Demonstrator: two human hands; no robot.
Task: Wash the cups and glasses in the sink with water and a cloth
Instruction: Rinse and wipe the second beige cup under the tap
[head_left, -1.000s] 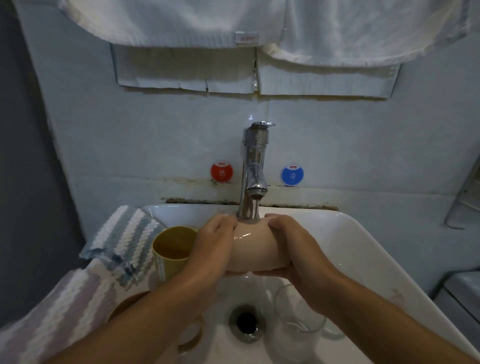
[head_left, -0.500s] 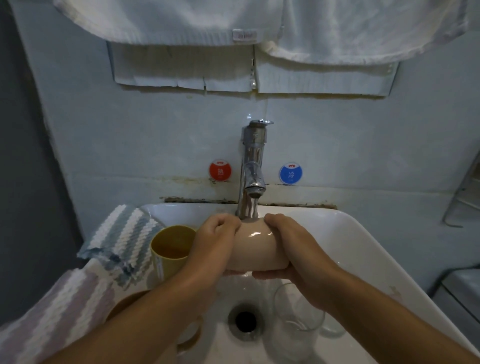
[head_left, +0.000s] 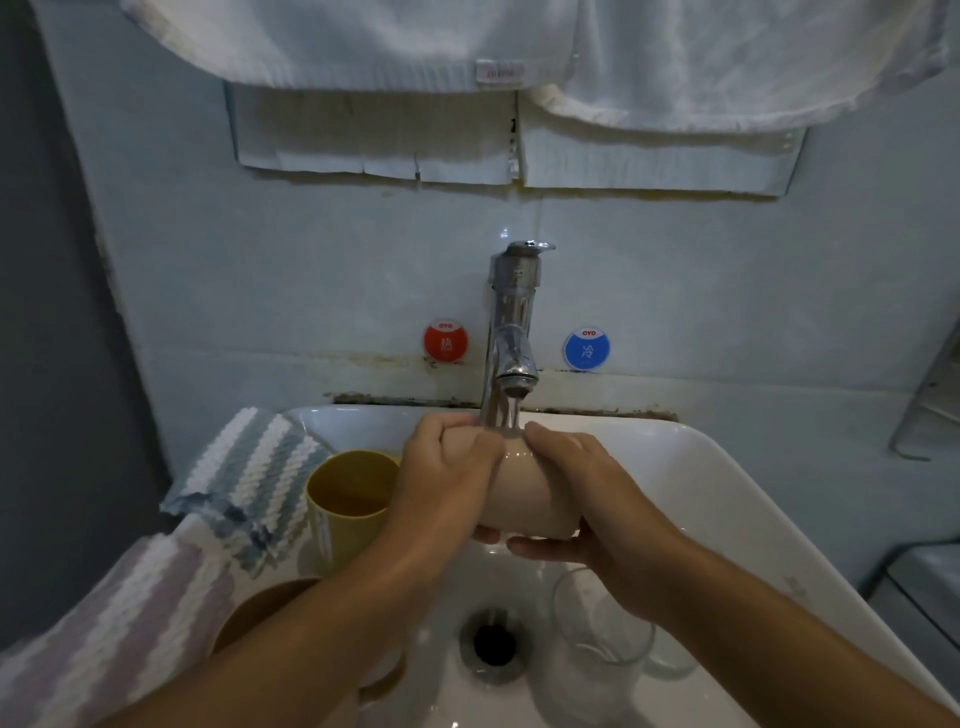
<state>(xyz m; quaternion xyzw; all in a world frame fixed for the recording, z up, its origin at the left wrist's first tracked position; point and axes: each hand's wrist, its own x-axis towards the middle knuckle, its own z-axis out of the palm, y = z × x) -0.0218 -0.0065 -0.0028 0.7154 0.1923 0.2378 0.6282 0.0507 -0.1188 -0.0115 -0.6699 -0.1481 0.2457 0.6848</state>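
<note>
Rinsing the pink cup (head_left: 519, 493) under the tap (head_left: 511, 332)

Head view: I am watching both hands clamping the cup sideways beneath the tap, left hand (head_left: 441, 483) curling over its left end, right hand (head_left: 576, 493) wrapping the other. Since a second ago the left fingers are sliding further over the top, so scrubbing is progressing. Left of the tap, the yellow cup (head_left: 343, 506) is waiting; the glass (head_left: 597, 629) is standing below it in the sink (head_left: 727, 493).

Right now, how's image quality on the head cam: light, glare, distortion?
Head view: dim, bluish light; sharp enough on the hands. Small glare on the tap and the wet pink cup. The glass is faint against the white sink. Wide-angle bending at the edges; forearms loom large.
</note>
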